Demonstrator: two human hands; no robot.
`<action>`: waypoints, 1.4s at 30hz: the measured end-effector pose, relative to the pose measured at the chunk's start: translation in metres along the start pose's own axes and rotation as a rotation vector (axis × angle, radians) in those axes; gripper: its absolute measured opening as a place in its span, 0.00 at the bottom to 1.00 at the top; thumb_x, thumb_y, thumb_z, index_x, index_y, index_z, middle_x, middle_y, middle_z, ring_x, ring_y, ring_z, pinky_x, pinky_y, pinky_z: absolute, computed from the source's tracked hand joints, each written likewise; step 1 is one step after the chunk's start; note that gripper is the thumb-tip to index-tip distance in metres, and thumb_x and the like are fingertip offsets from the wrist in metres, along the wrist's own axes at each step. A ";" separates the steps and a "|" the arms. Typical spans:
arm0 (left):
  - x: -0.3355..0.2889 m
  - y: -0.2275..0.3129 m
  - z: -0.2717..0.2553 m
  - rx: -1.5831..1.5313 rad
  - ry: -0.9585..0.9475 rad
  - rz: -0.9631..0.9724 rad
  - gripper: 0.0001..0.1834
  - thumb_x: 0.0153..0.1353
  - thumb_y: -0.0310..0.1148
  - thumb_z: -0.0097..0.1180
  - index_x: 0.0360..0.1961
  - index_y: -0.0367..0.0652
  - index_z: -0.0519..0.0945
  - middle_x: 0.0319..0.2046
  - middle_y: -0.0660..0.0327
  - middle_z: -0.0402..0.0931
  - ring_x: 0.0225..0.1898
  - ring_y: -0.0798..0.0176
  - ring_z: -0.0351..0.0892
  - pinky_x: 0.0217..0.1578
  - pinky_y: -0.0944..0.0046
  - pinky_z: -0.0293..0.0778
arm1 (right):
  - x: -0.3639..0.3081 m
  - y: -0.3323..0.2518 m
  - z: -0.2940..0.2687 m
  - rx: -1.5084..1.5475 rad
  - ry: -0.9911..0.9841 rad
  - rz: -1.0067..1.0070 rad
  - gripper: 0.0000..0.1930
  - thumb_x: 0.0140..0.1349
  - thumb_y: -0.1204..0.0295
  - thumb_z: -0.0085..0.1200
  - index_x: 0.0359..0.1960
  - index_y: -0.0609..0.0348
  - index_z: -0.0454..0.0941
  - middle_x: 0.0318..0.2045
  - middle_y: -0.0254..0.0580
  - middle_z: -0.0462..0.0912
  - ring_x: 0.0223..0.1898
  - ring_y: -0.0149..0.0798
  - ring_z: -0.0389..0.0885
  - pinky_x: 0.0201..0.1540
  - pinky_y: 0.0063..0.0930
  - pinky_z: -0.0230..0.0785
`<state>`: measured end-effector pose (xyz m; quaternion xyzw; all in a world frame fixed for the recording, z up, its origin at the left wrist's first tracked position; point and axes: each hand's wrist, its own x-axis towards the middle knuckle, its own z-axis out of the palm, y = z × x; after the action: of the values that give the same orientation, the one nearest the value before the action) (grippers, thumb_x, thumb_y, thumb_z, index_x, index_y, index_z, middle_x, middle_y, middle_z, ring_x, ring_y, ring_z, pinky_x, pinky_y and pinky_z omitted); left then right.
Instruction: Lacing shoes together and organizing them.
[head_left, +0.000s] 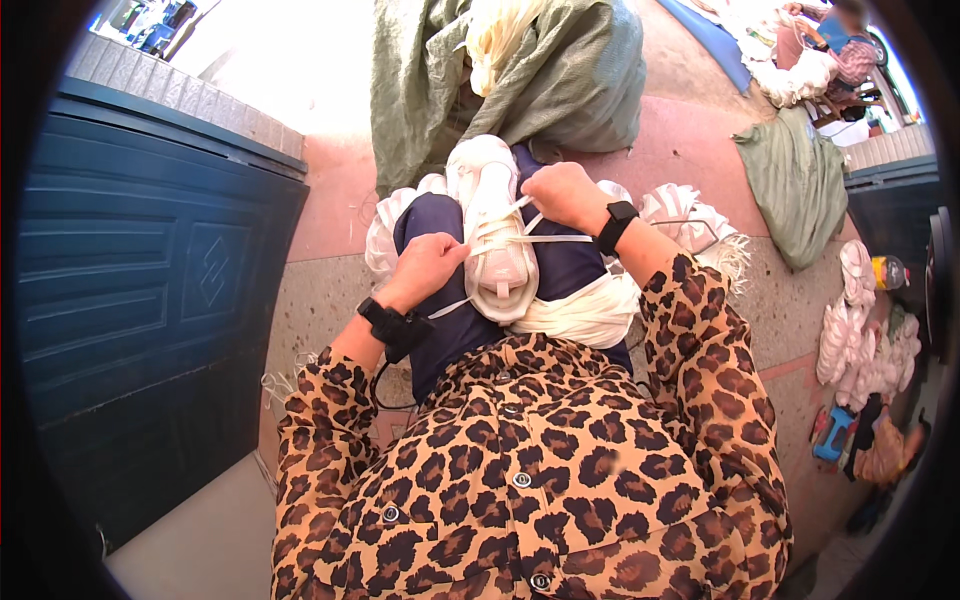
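A white and pale pink sneaker (pixel 505 268) rests between my knees, its heel toward me and its toe pointing away. My left hand (pixel 432 265) is closed at its left side, pinching a white shoelace (pixel 558 239). On the far right side of the shoe, my right hand (pixel 568 195) grips lace too, with strands stretched across the tongue. One loose lace end hangs below my left hand, and another runs toward my right wrist. Over my right thigh lies a bundle of cream laces (pixel 585 308).
A big green woven sack (pixel 590 80) with pale laces on it stands ahead. White shoes (pixel 685 215) lie beyond my right knee. More shoes (pixel 850 350), a bottle (pixel 888 272) and a green cloth (pixel 795 185) lie right. A blue door (pixel 160 290) stands left; another person sits far right.
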<state>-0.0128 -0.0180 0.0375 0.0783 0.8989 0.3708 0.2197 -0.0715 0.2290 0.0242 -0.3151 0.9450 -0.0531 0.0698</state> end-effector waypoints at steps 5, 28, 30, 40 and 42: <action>-0.009 -0.011 -0.033 -0.076 -0.323 0.091 0.14 0.56 0.37 0.55 0.28 0.34 0.79 0.20 0.56 0.76 0.24 0.64 0.74 0.29 0.64 0.70 | -0.006 -0.012 0.001 0.127 0.261 0.370 0.07 0.50 0.73 0.48 0.22 0.59 0.79 0.23 0.50 0.81 0.28 0.50 0.81 0.32 0.40 0.74; -0.063 -0.099 -0.077 0.642 -0.320 -0.299 0.23 0.46 0.28 0.59 0.47 0.39 0.77 0.33 0.56 0.80 0.37 0.64 0.79 0.37 0.65 0.74 | -0.076 -0.059 0.002 0.655 0.102 0.291 0.13 0.57 0.62 0.52 0.26 0.61 0.75 0.21 0.53 0.77 0.28 0.55 0.77 0.32 0.43 0.68; -0.065 -0.095 -0.077 0.714 -0.329 -0.232 0.25 0.46 0.29 0.60 0.49 0.41 0.76 0.36 0.57 0.79 0.42 0.64 0.77 0.41 0.65 0.73 | -0.071 -0.058 -0.001 0.571 0.103 0.215 0.11 0.57 0.63 0.53 0.27 0.59 0.75 0.21 0.51 0.77 0.28 0.54 0.78 0.31 0.43 0.69; -0.068 -0.054 -0.128 -1.238 -0.260 -0.044 0.19 0.64 0.42 0.49 0.50 0.42 0.73 0.33 0.58 0.77 0.32 0.68 0.76 0.31 0.66 0.71 | -0.079 -0.054 -0.004 0.026 0.256 -0.258 0.01 0.53 0.73 0.48 0.27 0.54 0.71 0.21 0.35 0.70 0.20 0.36 0.78 0.22 0.28 0.70; -0.062 -0.040 -0.129 -1.184 -0.018 0.112 0.20 0.65 0.45 0.45 0.48 0.41 0.73 0.31 0.59 0.76 0.31 0.68 0.74 0.34 0.67 0.71 | -0.082 -0.042 0.002 -0.004 0.359 0.068 0.01 0.53 0.73 0.48 0.28 0.54 0.71 0.22 0.35 0.70 0.21 0.35 0.78 0.22 0.27 0.70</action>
<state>-0.0151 -0.1466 0.1117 -0.0072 0.5317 0.8195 0.2137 0.0185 0.2455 0.0368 -0.2687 0.9525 -0.1042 -0.0987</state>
